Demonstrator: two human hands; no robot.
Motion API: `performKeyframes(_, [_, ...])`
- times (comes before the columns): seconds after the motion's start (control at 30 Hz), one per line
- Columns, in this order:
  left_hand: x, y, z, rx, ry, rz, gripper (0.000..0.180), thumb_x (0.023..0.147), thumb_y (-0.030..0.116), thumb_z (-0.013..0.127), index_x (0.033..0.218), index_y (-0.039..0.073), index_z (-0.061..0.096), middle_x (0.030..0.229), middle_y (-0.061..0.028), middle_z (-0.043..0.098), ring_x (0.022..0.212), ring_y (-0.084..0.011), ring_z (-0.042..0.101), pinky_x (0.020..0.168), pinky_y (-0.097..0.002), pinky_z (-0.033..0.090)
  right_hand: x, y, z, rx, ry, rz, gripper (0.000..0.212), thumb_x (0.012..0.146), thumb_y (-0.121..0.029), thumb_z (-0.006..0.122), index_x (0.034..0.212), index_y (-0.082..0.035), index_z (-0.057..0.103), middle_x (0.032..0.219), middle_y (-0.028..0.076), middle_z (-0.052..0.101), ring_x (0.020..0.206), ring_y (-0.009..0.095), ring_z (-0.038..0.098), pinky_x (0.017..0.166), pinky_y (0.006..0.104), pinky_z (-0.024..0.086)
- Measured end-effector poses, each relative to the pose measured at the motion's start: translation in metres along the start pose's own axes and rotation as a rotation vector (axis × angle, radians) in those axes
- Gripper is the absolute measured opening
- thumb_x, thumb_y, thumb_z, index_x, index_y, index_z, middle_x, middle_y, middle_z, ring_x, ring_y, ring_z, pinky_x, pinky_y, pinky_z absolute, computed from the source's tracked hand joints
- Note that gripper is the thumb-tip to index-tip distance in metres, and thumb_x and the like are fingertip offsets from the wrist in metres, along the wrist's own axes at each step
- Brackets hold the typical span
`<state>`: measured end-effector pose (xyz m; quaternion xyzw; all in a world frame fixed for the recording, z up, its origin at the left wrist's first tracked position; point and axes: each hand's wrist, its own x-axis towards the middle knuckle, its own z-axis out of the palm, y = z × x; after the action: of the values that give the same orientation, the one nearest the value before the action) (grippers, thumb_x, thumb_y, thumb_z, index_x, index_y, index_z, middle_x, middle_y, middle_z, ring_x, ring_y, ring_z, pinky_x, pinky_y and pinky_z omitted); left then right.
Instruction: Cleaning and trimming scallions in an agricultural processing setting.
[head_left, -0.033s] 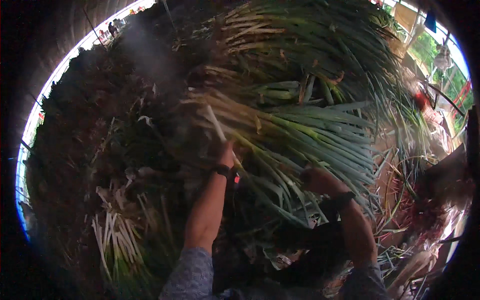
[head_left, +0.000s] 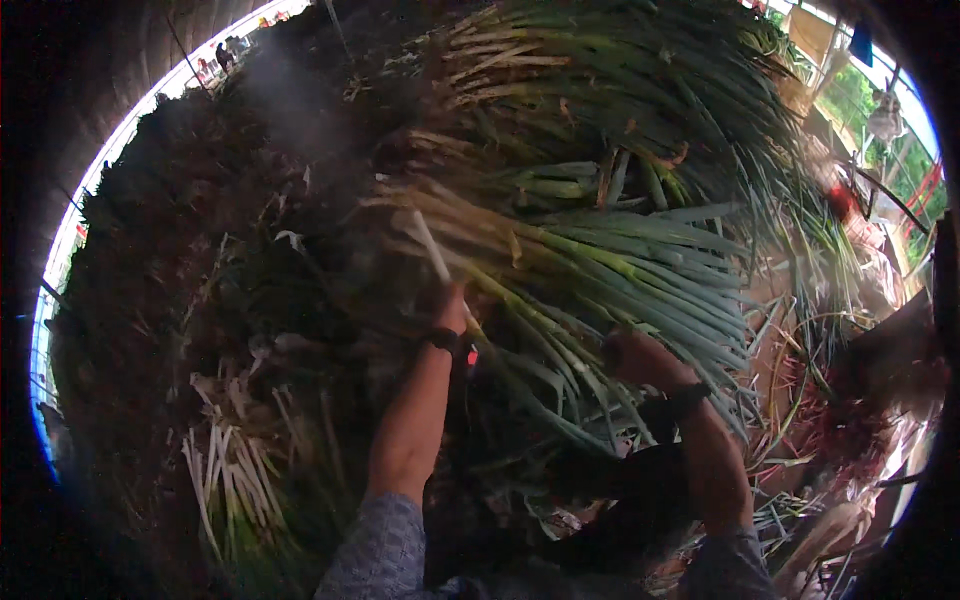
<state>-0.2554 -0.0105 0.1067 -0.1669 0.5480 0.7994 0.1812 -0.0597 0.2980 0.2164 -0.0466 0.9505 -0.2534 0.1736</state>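
My left hand (head_left: 443, 303) is closed around one pale green onion stalk (head_left: 432, 245), whose white end sticks up past the fingers. Beyond it lies a spread pile of long green onions (head_left: 620, 265), white ends to the left and green leaves to the right. Among the lower leaves of that pile is my right hand (head_left: 645, 362), its fingers in shadow and curled in. What it holds, if anything, is hidden. Dark bands circle both wrists, and a small red spot shows beside the left one.
More green onions (head_left: 600, 70) are heaped at the back. A smaller bundle (head_left: 235, 470) lies at the lower left, beside a dark rooty mass (head_left: 150, 270). Reddish scraps (head_left: 850, 430) and loose leaves litter the right side, near crumpled pale sheeting (head_left: 840, 525).
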Motion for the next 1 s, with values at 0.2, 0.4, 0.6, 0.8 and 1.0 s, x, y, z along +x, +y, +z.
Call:
performKeyframes(0.2, [0.008, 0.006, 0.004, -0.046, -0.067, 0.015, 0.043, 0.079, 0.041, 0.075, 0.111, 0.024, 0.053, 0.086, 0.0038, 0.045, 0.055, -0.0106, 0.045, 0.044, -0.0307, 0.035, -0.009, -0.006, -0.015, 0.150, 0.071, -0.011, 0.028, 0.078, -0.023, 0.066, 0.098, -0.003, 0.062, 0.081, 0.016, 0.065, 0.071, 0.031, 0.062, 0.064, 0.0445, 0.049])
performKeyframes(0.4, [-0.028, 0.034, 0.020, -0.034, -0.216, 0.048, 0.046, 0.076, 0.041, 0.078, 0.110, 0.019, 0.055, 0.091, 0.0027, 0.052, 0.065, -0.0128, 0.052, 0.053, -0.0328, 0.042, -0.002, 0.017, 0.000, 0.195, 0.115, -0.144, 0.037, 0.071, -0.018, 0.073, 0.101, -0.002, 0.059, 0.079, 0.013, 0.063, 0.070, 0.020, 0.057, 0.066, 0.0391, 0.047])
performKeyframes(0.6, [-0.038, 0.035, 0.002, -0.083, -0.112, 0.163, 0.054, 0.074, 0.039, 0.079, 0.119, 0.018, 0.060, 0.120, 0.0023, 0.053, 0.116, -0.0161, 0.041, 0.101, -0.0333, 0.027, -0.018, -0.028, -0.024, 0.170, -0.009, -0.036, 0.035, 0.073, -0.014, 0.073, 0.104, -0.004, 0.060, 0.093, 0.010, 0.065, 0.084, 0.018, 0.057, 0.076, 0.0366, 0.048])
performKeyframes(0.8, [-0.056, 0.054, -0.007, -0.174, -0.158, 0.118, 0.037, 0.077, 0.033, 0.076, 0.105, 0.014, 0.062, 0.104, 0.0001, 0.057, 0.100, -0.0152, 0.051, 0.086, -0.0332, 0.042, -0.018, -0.021, -0.007, 0.141, 0.094, -0.086, 0.033, 0.072, -0.022, 0.074, 0.097, -0.004, 0.061, 0.073, 0.013, 0.062, 0.066, 0.025, 0.060, 0.061, 0.0399, 0.048])
performKeyframes(1.0, [-0.062, 0.059, -0.001, -0.228, -0.172, 0.170, 0.033, 0.081, 0.032, 0.073, 0.103, 0.010, 0.061, 0.091, -0.0004, 0.061, 0.085, -0.0166, 0.059, 0.076, -0.0326, 0.049, 0.000, -0.026, 0.003, 0.118, 0.166, -0.155, 0.033, 0.074, -0.026, 0.071, 0.100, -0.007, 0.064, 0.073, 0.015, 0.064, 0.069, 0.034, 0.063, 0.062, 0.0426, 0.049])
